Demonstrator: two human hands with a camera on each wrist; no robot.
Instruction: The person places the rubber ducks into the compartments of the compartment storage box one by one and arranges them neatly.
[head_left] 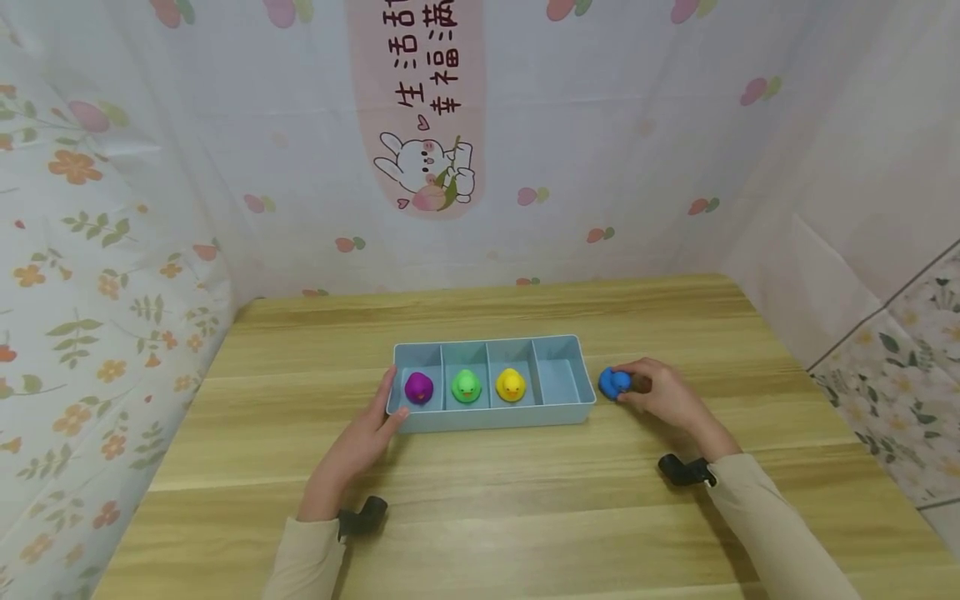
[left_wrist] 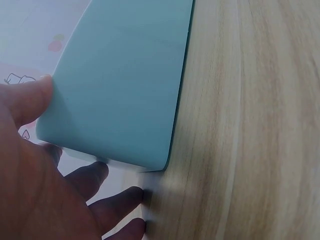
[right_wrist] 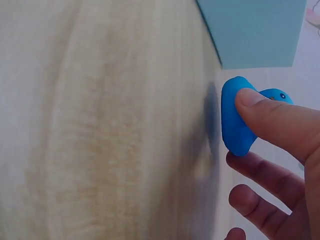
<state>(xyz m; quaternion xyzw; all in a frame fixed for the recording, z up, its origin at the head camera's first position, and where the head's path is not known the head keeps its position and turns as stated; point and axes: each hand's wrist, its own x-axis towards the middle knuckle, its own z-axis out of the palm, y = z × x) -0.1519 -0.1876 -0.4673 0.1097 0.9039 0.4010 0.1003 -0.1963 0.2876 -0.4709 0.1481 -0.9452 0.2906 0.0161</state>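
A long pale-blue box (head_left: 487, 419) with several compartments lies on the table. From the left, it holds a purple toy duck (head_left: 418, 388), a green duck (head_left: 466, 387) and a yellow duck (head_left: 511, 385); the rightmost compartment is bare. My left hand (head_left: 360, 442) holds the box's left front corner, thumb at the front rim and fingers by the end wall (left_wrist: 120, 80). Just beyond the box's right end, my right hand (head_left: 667, 396) pinches a blue toy duck (head_left: 613, 383). The right wrist view has the thumb on the duck's side, close over the tabletop.
The wood-grain table (head_left: 487, 508) reaches back to a printed curtain (head_left: 562, 150) with fruit and a rabbit. Flowered cloth (head_left: 112, 333) hangs on the left, and more cloth stands at the right. A black wrist mount (head_left: 684, 471) sits on each forearm.
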